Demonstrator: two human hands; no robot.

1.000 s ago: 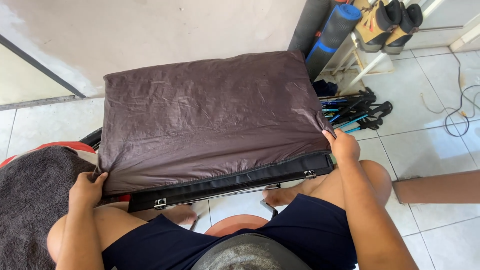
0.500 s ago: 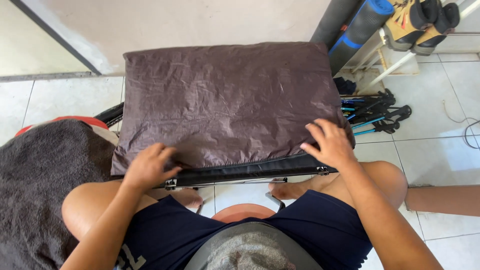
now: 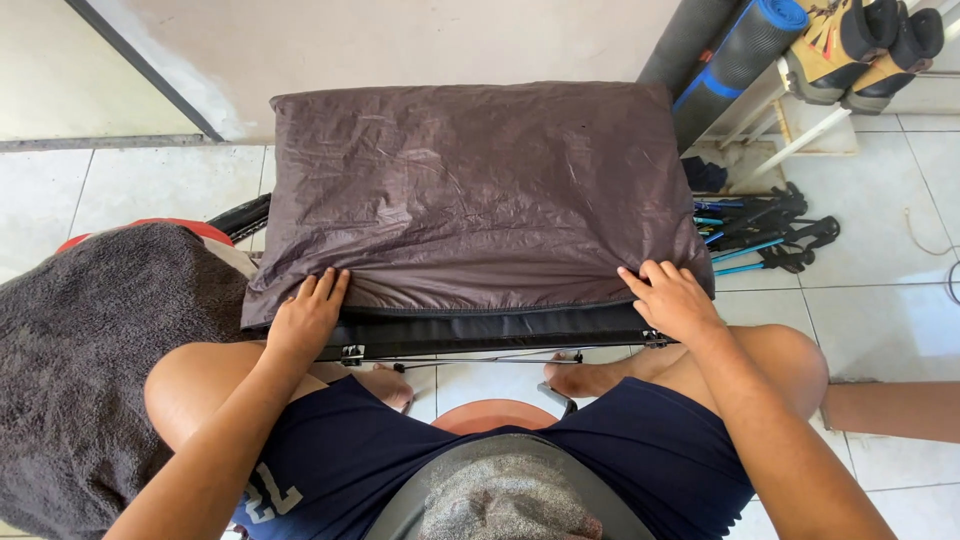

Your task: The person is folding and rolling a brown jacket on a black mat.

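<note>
A folded dark brown, shiny fabric pad (image 3: pixel 470 195) lies flat in front of my knees, with a black strip and thin cords (image 3: pixel 490 328) along its near edge. My left hand (image 3: pixel 308 315) rests palm down on the near left corner of the pad, fingers spread. On the near right corner my right hand (image 3: pixel 672 298) lies flat in the same way. Neither hand grips anything; both press on the fabric. I sit with bare knees apart, in dark blue shorts.
A dark grey towel (image 3: pixel 95 350) over a red object lies at the left. Rolled mats (image 3: pixel 735 50) lean at the back right beside tan boots (image 3: pixel 860 45). Black and blue poles with straps (image 3: pixel 765 230) lie on the white tile floor (image 3: pixel 880 300) at the right.
My hands left the pad's outer corners and came onto its near edge, palms flat. The left hand moved further right along that edge.
</note>
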